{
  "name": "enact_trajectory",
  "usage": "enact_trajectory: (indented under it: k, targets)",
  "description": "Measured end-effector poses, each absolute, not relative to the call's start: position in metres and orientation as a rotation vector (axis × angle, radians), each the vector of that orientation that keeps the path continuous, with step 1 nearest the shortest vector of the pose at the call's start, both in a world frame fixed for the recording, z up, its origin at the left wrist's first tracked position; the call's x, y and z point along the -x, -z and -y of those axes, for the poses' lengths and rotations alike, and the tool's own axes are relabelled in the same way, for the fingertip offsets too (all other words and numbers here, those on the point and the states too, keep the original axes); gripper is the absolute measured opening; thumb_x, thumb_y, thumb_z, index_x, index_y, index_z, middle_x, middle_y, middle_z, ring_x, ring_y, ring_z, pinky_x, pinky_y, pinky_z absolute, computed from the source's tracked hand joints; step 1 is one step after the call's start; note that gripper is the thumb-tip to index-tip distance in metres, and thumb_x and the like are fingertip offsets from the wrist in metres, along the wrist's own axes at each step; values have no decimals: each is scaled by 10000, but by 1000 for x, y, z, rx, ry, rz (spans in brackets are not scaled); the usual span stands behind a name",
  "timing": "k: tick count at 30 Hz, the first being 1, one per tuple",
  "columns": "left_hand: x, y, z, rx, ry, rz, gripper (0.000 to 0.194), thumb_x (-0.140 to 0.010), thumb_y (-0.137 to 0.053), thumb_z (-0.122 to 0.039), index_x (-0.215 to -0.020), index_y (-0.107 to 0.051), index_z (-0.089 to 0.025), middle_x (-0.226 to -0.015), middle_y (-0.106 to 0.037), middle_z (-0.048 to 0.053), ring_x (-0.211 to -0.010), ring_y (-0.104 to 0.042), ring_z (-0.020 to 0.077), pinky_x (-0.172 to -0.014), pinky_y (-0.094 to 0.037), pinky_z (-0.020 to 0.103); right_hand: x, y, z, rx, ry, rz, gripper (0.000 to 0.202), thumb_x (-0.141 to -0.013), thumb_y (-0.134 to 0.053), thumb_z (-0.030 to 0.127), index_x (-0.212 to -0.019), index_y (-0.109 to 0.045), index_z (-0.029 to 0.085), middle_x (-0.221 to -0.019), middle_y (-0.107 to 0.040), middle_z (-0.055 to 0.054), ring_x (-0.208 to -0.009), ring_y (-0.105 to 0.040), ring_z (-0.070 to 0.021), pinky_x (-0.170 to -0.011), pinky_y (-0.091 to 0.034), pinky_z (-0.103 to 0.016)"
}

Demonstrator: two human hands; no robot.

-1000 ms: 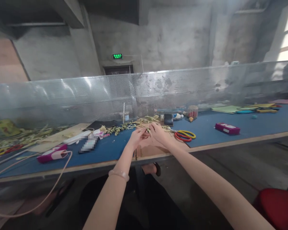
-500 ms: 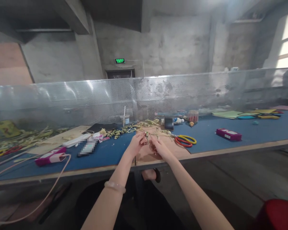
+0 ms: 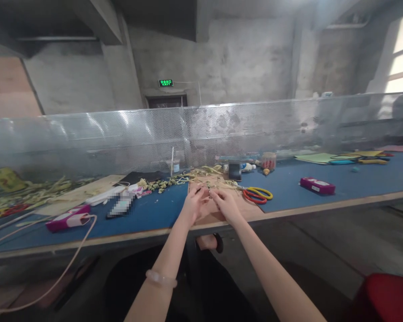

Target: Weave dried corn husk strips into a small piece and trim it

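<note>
L hand (image 3: 192, 206), 1: fingers half curling over brown board (image 3: 245, 211) at table's (image 3: 285, 181) near edge; hold: can't tell. R hand (image 3: 224, 205), 1: thumb & fingertips bending into near-pinch, facing L; poss. gripping a strip, too sm. to tell. Pale plant strips (image 3: 206, 171), qty. unk.: lying along board's far edge. Scissors (image 3: 257, 194), 1 pr.: resting across board's right edge. Step, prob.: fingertips working sm. material; next move prob. calling for steady two-hand pinch.
</note>
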State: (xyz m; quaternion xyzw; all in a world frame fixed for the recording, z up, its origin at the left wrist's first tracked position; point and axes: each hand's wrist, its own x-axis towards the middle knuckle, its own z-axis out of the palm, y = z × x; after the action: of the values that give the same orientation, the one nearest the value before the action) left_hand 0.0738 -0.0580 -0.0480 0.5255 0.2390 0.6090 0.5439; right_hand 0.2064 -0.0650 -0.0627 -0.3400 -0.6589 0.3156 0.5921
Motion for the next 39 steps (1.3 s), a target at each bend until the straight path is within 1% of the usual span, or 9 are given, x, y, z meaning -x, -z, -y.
enact_trajectory:
  k: [5,9,13,18,23,28,31,35,39]
  targets:
    - [-76,52,60,-1309,-1576,-685,546,-679,-694,-320,-1169,-473,-226,-904,-664,69,-805,-630,176,-694,-483,291,-204,60,67,787,-621,1579,332,-784,-497,458,-813,-628,155,-637,-554,-1,-542,-442,-115,-507,-337,-235]
    - [-74,53,59,-1380,-1639,-696,436,-663,-697,-324,-1048,-567,-168,-856,-679,74,-795,-639,181,-734,-488,303,-202,60,65,862,-690,1638,327,-760,-522,468,-750,-603,152,-544,-491,26,-494,-431,-108,-482,-339,-233]
    - [-73,56,58,-1405,-1685,-782,366,-654,-693,-340,-956,-606,-153,-813,-689,68,-777,-643,182,-702,-487,282,-202,61,64,805,-731,1528,347,-708,-601,449,-897,-572,159,-672,-525,22,-556,-473,-101,-501,-378,-219]
    - [-74,57,60,-1343,-1621,-821,322,-647,-693,-330,-905,-616,-153,-837,-691,73,-759,-637,170,-660,-483,261,-203,57,71,707,-761,1470,414,-705,-610,425,-1036,-534,188,-689,-482,40,-477,-432,-77,-372,-316,-187]
    - [-77,56,61,-1407,-1555,-811,291,-666,-671,-337,-890,-639,-154,-919,-679,83,-793,-627,181,-675,-488,277,-204,60,69,753,-669,1485,315,-780,-524,417,-966,-612,179,-615,-544,10,-452,-460,-100,-398,-369,-218]
    - [-76,59,57,-1536,-1576,-808,244,-733,-599,-355,-866,-631,-154,-889,-661,66,-826,-604,178,-724,-467,278,-200,63,71,754,-437,1551,252,-809,-495,361,-913,-657,198,-818,-641,-43,-508,-493,-108,-478,-420,-243]
    - [-74,61,55,-1612,-1603,-835,199,-756,-572,-320,-867,-616,-162,-869,-647,50,-815,-585,164,-727,-447,262,-199,62,75,755,-389,1568,248,-807,-501,359,-904,-664,199,-823,-642,-48,-564,-517,-126,-515,-423,-247]
    - [-73,61,54,-1648,-1608,-877,174,-786,-527,-310,-844,-612,-169,-794,-629,36,-763,-576,156,-718,-440,260,-204,58,71,779,-473,1411,353,-820,-449,435,-904,-664,167,-841,-637,-67,-682,-545,-159,-571,-410,-257]
    - [-72,61,53,-1689,-1522,-854,195,-793,-517,-310,-869,-622,-164,-735,-596,26,-725,-560,143,-723,-435,254,-209,48,59,920,-704,1310,426,-770,-471,520,-775,-687,153,-828,-654,-64,-757,-548,-176,-630,-387,-261]
